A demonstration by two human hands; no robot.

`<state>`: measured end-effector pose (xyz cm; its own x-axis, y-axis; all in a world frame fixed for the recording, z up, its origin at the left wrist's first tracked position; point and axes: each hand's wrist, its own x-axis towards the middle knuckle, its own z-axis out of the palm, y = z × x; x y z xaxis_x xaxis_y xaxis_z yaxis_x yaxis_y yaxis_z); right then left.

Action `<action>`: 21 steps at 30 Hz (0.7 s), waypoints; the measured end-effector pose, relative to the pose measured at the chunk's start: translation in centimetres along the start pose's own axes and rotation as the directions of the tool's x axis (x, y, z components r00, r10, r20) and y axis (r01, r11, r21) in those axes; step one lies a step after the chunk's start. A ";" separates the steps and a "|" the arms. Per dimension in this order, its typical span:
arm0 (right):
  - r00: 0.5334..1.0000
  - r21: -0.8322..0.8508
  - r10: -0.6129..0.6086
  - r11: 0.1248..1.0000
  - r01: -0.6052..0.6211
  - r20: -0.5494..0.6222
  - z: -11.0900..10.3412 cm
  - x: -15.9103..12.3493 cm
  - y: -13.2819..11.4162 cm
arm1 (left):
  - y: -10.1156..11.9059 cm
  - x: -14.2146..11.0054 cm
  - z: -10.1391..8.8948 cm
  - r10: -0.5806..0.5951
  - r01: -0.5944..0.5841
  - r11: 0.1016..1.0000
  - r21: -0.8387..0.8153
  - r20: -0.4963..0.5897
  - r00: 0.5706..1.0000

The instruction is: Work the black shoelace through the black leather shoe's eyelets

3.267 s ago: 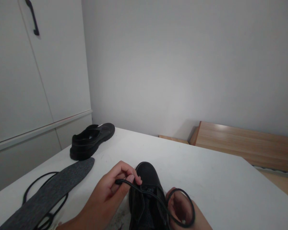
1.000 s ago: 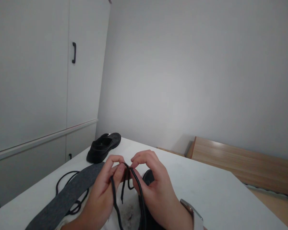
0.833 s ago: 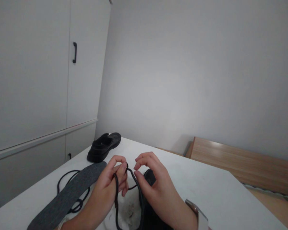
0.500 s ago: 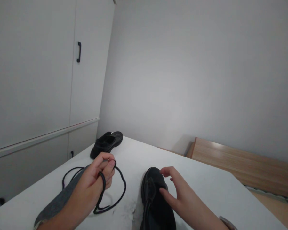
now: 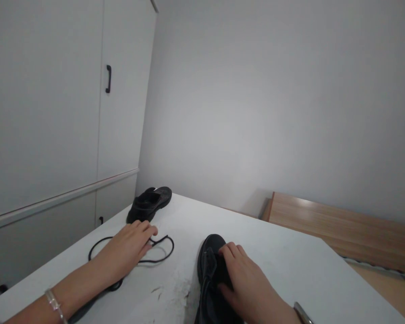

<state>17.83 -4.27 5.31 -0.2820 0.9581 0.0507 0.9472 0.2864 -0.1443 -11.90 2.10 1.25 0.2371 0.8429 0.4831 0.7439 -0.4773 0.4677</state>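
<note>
A black shoe lies on the white table, toe pointing away from me. My right hand rests on it, fingers curved over the upper and thumb at the opening, holding it. My left hand lies flat, fingers stretched out, on a loose black shoelace that loops out to its right. A second lace loop shows to its left. A thin bracelet sits on my left wrist. The grey insole is mostly hidden beneath my left forearm.
A second black shoe sits at the table's far left corner. White cupboard doors with a black handle stand to the left. A light wooden board lies beyond the table's right side. Dark smudges mark the tabletop.
Both hands held the lace above the shoe; the lace came off it. My left hand carried the lace left and laid it on the table. My right hand dropped onto the shoe.
</note>
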 end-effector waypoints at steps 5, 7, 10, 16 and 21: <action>1.000 -0.030 0.013 0.999 -0.012 0.027 -0.2 0.0 -0.3 | 1.5 -1.4 1.7 0.104 -0.114 0.976 0.186 0.066 0.992; 0.998 -0.051 0.030 0.998 -0.027 0.054 -0.3 0.2 -0.7 | 4.1 -1.4 1.7 0.183 -0.191 0.976 0.101 0.080 0.980; 0.998 -0.077 0.037 0.997 -0.033 0.059 -0.3 0.7 -1.3 | 8.8 -0.8 1.7 0.271 -0.257 0.960 -0.109 0.151 0.951; 1.000 -0.058 -0.005 0.998 0.006 0.031 0.8 0.6 -0.3 | 13.6 1.7 3.0 0.378 -0.292 0.918 -0.267 0.372 0.848; 0.993 0.059 -0.094 0.993 0.098 -0.064 1.0 0.1 1.8 | 13.1 2.3 5.2 0.342 -0.248 0.932 -0.266 0.410 0.845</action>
<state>19.37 -3.70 4.04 -0.3596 0.9243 0.1277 0.9041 0.3790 -0.1972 1.60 -0.87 4.67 0.7112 0.6514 0.2645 0.4682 -0.7195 0.5129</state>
